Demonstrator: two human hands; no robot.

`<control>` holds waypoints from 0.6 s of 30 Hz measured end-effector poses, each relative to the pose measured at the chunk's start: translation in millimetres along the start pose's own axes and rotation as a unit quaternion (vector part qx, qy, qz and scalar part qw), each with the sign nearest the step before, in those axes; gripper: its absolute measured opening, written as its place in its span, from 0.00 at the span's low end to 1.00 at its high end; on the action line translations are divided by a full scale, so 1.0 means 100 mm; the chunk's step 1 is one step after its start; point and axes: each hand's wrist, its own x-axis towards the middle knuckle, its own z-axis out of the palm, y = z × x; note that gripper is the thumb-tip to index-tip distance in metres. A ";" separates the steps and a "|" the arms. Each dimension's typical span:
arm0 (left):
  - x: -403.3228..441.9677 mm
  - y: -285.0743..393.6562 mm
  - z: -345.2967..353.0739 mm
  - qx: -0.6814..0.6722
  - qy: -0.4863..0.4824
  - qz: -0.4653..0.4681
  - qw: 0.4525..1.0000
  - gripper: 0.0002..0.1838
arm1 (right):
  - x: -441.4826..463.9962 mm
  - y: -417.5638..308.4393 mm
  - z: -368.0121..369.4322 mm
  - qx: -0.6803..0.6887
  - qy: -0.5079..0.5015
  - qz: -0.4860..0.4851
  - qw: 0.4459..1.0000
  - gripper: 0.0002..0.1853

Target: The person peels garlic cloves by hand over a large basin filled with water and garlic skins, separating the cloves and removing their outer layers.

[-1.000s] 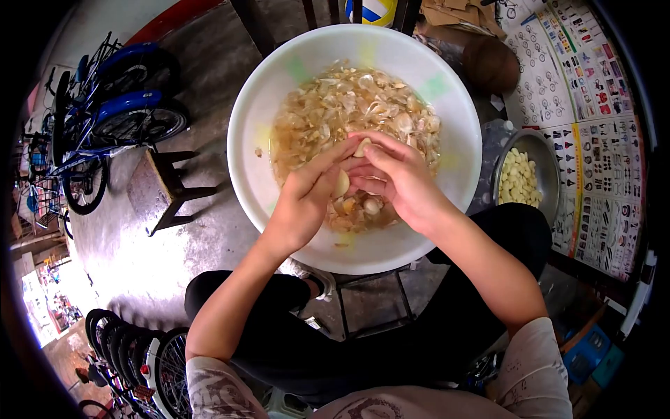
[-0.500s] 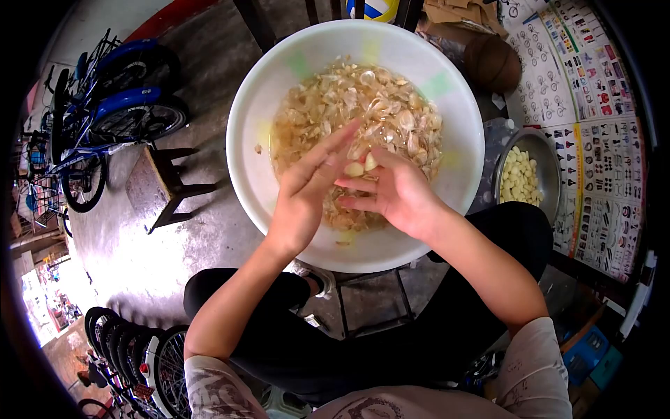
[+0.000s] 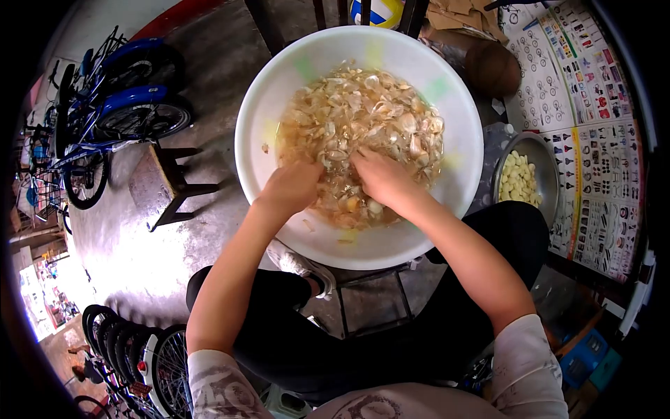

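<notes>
A wide white basin [image 3: 463, 188] sits between my knees, filled with water and floating garlic skins [image 3: 349, 105]. My left hand [image 3: 293, 184] reaches into the lower left part of the skins, its fingers hidden under the water. Just to its right, my right hand [image 3: 379, 179] also dips in, fingertips sunk among the skins. Whatever either hand may hold is out of sight. A few pale garlic cloves [image 3: 375, 207] show near the surface below my right hand. To the right of the basin, a metal bowl [image 3: 551, 169] holds peeled garlic cloves [image 3: 518, 179].
A small wooden stool [image 3: 155, 185] stands left of the basin, with blue bicycles [image 3: 143, 105] beyond it. More wheels [image 3: 171, 366] are at lower left. A brown ball [image 3: 493, 66] and a volleyball [image 3: 379, 12] lie behind the basin. A printed sheet [image 3: 600, 188] covers the right side.
Both hands have gone down from above the basin into the water and moved slightly apart. The pale cloves seen at my right fingers are no longer visible there.
</notes>
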 end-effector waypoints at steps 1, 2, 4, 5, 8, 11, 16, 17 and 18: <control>0.04 -0.05 0.17 0.000 0.002 -0.001 1.000 0.12 | -0.02 -0.03 0.00 -0.045 0.029 -0.009 0.999 0.14; 0.10 -0.05 0.36 0.130 0.010 0.018 0.991 0.11 | -0.02 -0.05 -0.03 -0.091 0.061 -0.018 0.994 0.14; 0.20 0.06 0.35 0.257 0.026 0.041 0.965 0.11 | -0.02 -0.08 -0.14 -0.127 0.039 0.003 0.991 0.13; 0.19 0.08 0.35 0.194 0.028 0.004 0.981 0.11 | -0.03 -0.11 -0.19 -0.155 0.008 0.022 0.988 0.12; 0.15 0.21 -0.01 0.099 0.057 -0.072 0.991 0.12 | -0.01 -0.17 -0.35 -0.140 0.069 -0.014 0.988 0.12; 0.26 0.13 -0.11 0.097 0.174 -0.108 0.974 0.30 | -0.03 -0.15 -0.53 -0.095 0.072 0.043 0.992 0.11; 0.26 0.09 0.10 0.064 0.142 -0.045 0.987 0.50 | 0.04 0.12 -0.71 -0.124 0.168 0.125 0.970 0.15; 0.27 0.08 0.10 0.049 0.088 -0.057 0.993 0.58 | 0.07 0.21 -0.73 -0.123 0.170 0.122 0.970 0.15; 0.30 0.07 0.06 0.052 0.092 -0.058 0.993 0.58 | 0.12 0.34 -0.74 -0.130 0.206 0.157 0.957 0.15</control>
